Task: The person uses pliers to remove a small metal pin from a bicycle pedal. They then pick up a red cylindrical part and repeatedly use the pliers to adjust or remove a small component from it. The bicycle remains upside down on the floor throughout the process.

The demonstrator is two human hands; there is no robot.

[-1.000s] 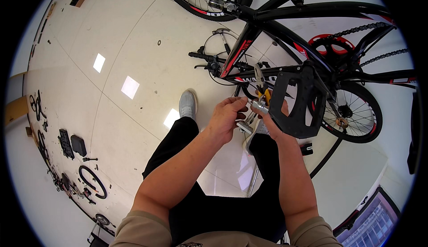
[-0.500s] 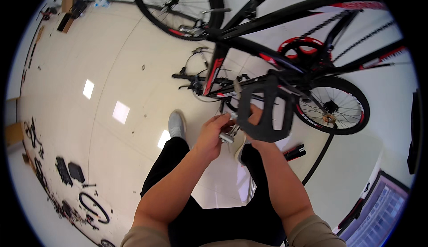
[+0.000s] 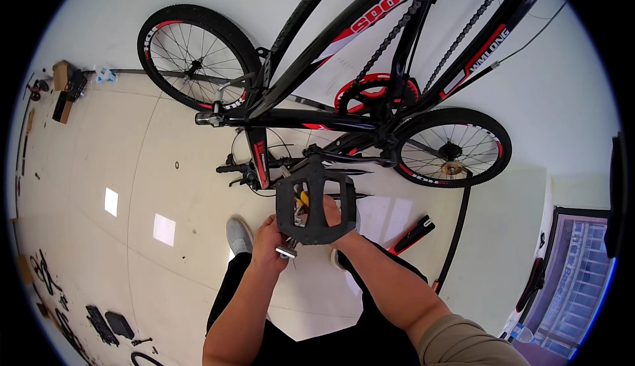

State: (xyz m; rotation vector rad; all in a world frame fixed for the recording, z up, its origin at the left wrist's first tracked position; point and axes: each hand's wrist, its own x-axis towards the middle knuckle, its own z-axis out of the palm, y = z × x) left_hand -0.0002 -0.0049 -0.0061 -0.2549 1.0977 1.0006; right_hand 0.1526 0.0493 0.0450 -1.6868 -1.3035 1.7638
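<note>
While pedal blocks view, grips unclear, left hand by silver part, right hand, white-lettered bicycle

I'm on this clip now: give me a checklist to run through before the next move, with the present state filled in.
1. Left hand at the silver metal part: ok, right beside it.
2. Clear view of the right hand: not ok, the black platform pedal partly covers it.
3. Firm grip on the yellow-handled tool: cannot tell, only part shows through the pedal's opening.
4. Chain running to the red chainring: ok.
5. Left shoe apart from the handlebar: ok, bare floor shows between them.
</note>
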